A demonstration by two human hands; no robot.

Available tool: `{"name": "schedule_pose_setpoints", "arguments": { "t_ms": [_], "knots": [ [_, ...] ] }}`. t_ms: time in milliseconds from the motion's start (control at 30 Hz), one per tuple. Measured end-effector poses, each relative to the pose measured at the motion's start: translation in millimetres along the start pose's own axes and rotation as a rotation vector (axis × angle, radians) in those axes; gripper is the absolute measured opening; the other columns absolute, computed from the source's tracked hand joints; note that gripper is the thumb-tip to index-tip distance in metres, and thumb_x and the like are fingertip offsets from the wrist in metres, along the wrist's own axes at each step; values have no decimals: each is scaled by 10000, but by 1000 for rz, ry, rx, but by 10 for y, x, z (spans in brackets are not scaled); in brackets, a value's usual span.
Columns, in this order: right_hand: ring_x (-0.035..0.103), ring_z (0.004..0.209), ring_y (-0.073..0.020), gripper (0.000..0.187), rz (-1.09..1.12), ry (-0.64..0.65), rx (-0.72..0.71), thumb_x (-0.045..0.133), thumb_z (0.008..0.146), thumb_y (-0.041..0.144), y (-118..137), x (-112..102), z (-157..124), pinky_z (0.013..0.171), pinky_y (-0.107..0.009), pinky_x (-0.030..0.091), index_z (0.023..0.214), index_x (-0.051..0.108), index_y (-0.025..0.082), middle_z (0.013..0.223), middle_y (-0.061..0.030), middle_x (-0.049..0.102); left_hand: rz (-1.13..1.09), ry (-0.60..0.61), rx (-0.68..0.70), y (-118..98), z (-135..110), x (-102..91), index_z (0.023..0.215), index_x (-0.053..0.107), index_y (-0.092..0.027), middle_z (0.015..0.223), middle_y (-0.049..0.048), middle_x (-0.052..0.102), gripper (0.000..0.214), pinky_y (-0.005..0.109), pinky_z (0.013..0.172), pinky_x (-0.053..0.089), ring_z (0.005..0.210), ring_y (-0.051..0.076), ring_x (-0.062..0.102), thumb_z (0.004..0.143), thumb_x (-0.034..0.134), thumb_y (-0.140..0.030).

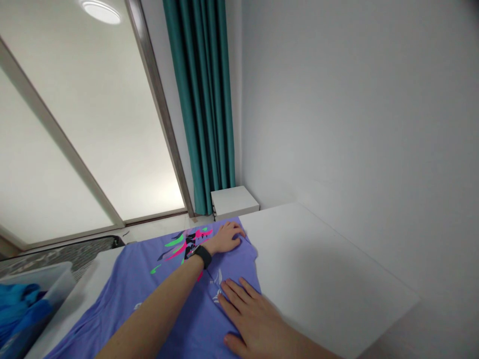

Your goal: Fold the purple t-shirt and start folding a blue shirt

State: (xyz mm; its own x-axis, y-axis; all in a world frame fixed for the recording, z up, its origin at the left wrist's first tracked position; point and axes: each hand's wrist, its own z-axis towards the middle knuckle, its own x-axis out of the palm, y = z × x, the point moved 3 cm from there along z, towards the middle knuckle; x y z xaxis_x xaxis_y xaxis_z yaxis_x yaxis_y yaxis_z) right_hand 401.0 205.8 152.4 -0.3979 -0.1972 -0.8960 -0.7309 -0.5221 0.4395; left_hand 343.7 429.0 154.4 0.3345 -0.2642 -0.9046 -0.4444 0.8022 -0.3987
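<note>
A purple T-shirt (140, 271) with a pink, green and black print lies spread over the white table (310, 264). On its far part rests my left hand (226, 236), palm down, fingers apart and slightly bent near the shirt's edge. A dark watch is on that wrist. My right hand (252, 316) lies flat on the cloth closer to me, its fingers spread beside a small white print. Neither hand holds anything. My left forearm covers part of the shirt, and its near part runs out of view.
At the lower left stands a clear plastic bin (62, 281) with blue cloth (18, 304) inside. A small white cabinet (235, 199) is beyond the table, by a green curtain (204, 109). A grey wall (355, 109) borders the table's right side; frosted sliding doors (97, 124) are at left.
</note>
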Motion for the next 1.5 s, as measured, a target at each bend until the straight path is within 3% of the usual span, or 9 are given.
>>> {"name": "schedule_pose_setpoints", "arguments": {
  "t_ms": [200, 333, 467, 600, 733, 1000, 1233, 1400, 1500],
  "knots": [
    [178, 1481, -254, 616, 88, -4, 27, 402, 1000, 458, 4, -10, -2, 1219, -471, 120, 1546, 250, 220, 1606, -99, 215, -151, -16, -10, 69, 44, -44, 857, 686, -208, 899, 18, 685, 162, 313, 875, 466, 875, 193, 610, 822, 531, -238],
    [391, 1387, -219, 511, 234, -113, 89, 460, 972, 296, -87, -182, 86, 1171, -377, 277, 1470, 414, 192, 1499, -98, 455, -262, -51, -58, 115, 21, 5, 888, 682, -189, 858, 8, 697, 205, 286, 760, 493, 782, 174, 622, 847, 508, -291],
    [602, 1083, -210, 390, 231, -393, 181, 450, 935, 209, -475, -495, 314, 1022, -381, 419, 1300, 588, 211, 1130, -74, 690, -350, -84, -102, 129, -20, 117, 1027, 674, -179, 921, 24, 721, 285, 301, 772, 512, 828, 187, 648, 869, 488, -326],
    [630, 834, -161, 338, 295, -576, 407, 396, 918, 163, -1079, -627, 572, 843, -307, 493, 1131, 658, 186, 992, -56, 699, -403, -129, -118, 110, -45, 188, 1029, 682, -189, 1037, 38, 724, 294, 323, 903, 481, 950, 199, 646, 885, 481, -347],
    [625, 875, -162, 335, 270, -585, 510, 390, 899, 138, -1390, -548, 709, 836, -292, 484, 1100, 657, 168, 1028, -72, 687, -426, -166, -147, 91, -55, 189, 950, 681, -188, 960, 33, 726, 275, 330, 885, 484, 909, 204, 645, 883, 488, -370],
    [583, 643, -132, 309, 204, -453, 519, 438, 924, 190, -1359, -398, 703, 598, -214, 414, 1180, 612, 192, 735, 24, 654, -428, -208, -176, 93, -83, 161, 866, 630, -178, 835, 13, 682, 227, 315, 788, 503, 814, 192, 628, 863, 516, -374],
    [639, 741, -153, 303, 15, -356, 567, 493, 931, 182, -1289, -401, 622, 696, -239, 415, 1214, 596, 217, 822, -3, 706, -383, -241, -162, 95, -96, 174, 970, 602, -197, 962, 26, 698, 163, 326, 873, 498, 902, 185, 648, 899, 497, -299],
    [679, 911, -205, 290, -112, -316, 595, 472, 962, 225, -1223, -379, 615, 819, -303, 436, 1227, 588, 233, 1007, -57, 736, -234, -286, -224, 78, -136, 216, 1049, 593, -193, 796, -2, 654, 197, 316, 766, 492, 745, 180, 622, 927, 487, -305],
    [681, 955, -230, 279, -165, -306, 615, 461, 971, 242, -1205, -351, 626, 860, -341, 435, 1221, 587, 237, 1067, -80, 732, -112, -328, -274, 63, -169, 199, 1126, 575, -190, 769, 2, 644, 228, 354, 816, 464, 740, 195, 611, 942, 485, -291]
  ]
}}
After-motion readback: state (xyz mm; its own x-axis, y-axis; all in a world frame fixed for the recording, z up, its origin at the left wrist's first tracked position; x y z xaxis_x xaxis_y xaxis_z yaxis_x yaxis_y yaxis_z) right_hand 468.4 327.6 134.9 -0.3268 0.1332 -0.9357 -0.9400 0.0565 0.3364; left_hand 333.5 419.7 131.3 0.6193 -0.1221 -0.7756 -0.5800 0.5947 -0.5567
